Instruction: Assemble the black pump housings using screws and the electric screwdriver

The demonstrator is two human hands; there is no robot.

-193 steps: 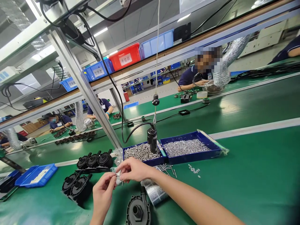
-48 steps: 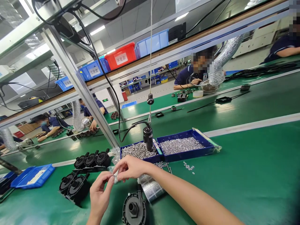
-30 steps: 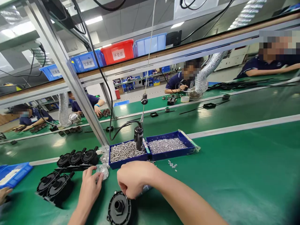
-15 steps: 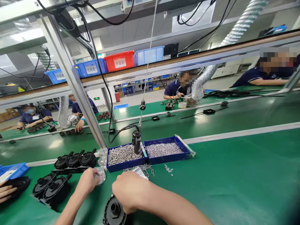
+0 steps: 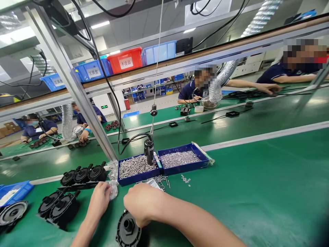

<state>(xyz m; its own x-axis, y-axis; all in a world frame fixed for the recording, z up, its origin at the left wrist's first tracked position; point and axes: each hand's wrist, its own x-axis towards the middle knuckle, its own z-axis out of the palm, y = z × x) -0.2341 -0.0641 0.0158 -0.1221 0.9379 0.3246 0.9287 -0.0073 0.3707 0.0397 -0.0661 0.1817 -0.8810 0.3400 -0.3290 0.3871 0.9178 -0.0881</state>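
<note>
My left hand (image 5: 99,199) has its fingertips closed on a crumpled clear plastic bag (image 5: 113,190). Small bright bits show inside the bag. Just below and to the right, my right hand (image 5: 142,204) is bent down with curled fingers at the rim of a round black housing (image 5: 128,230). A short spout stands up from the middle of that housing. Whatever the right fingers pinch is hidden behind the hand. Loose screws (image 5: 162,181) lie beyond the right hand, partly under a small white packet (image 5: 153,184).
Blue trays hold screws (image 5: 135,168) and small nuts (image 5: 180,160). A black electric screwdriver (image 5: 149,151) hangs over the screws. More black housings (image 5: 63,209) stand left, near a round part with a metal ring (image 5: 14,212). A metal post (image 5: 74,85) rises behind. Co-workers sit across the bench.
Both my hands stay at the bag and the housing, with only slight shifts. At far left another person's hand has left the view, exposing the ringed part. Across the bench, an arm now reaches out.
</note>
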